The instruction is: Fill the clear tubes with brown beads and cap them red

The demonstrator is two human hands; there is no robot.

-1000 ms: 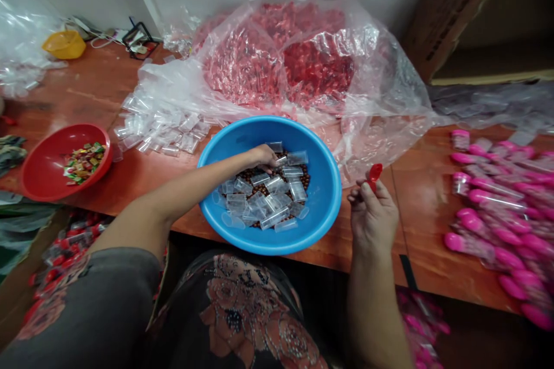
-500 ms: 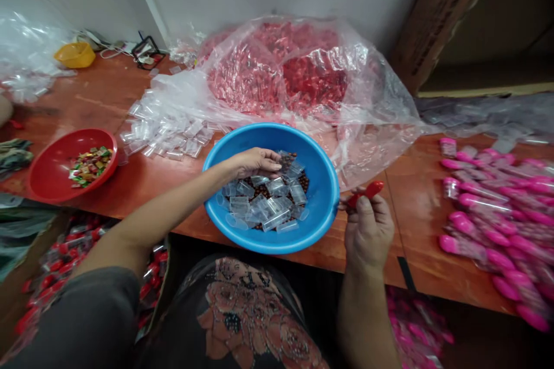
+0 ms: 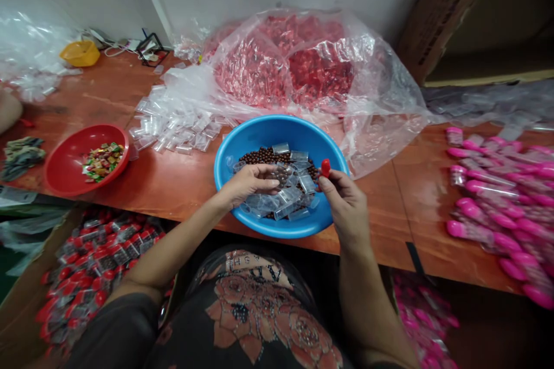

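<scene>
Over the blue basin (image 3: 223, 170), my left hand (image 3: 251, 184) is closed on a clear plastic tube (image 3: 283, 174) that seems to have brown balls in it. My right hand (image 3: 346, 199) pinches a small red cap (image 3: 325, 168) at the basin's right side, a short way from the tube. Small brown balls (image 3: 262, 155) lie in the basin, with several clear tubes (image 3: 288, 202) on top of them.
Behind the basin lies a clear bag of red pieces (image 3: 264, 63), beside a heap of clear tubes (image 3: 182, 127). A red bowl (image 3: 60, 170) holds wrapped sweets. Pink-capped tubes (image 3: 497, 196) cover the right side. Red-capped tubes (image 3: 99, 265) fill a box below.
My right hand has come left and inward with the red cap, from outside the basin to over its right side. My left hand has moved slightly down, still holding the tube.
</scene>
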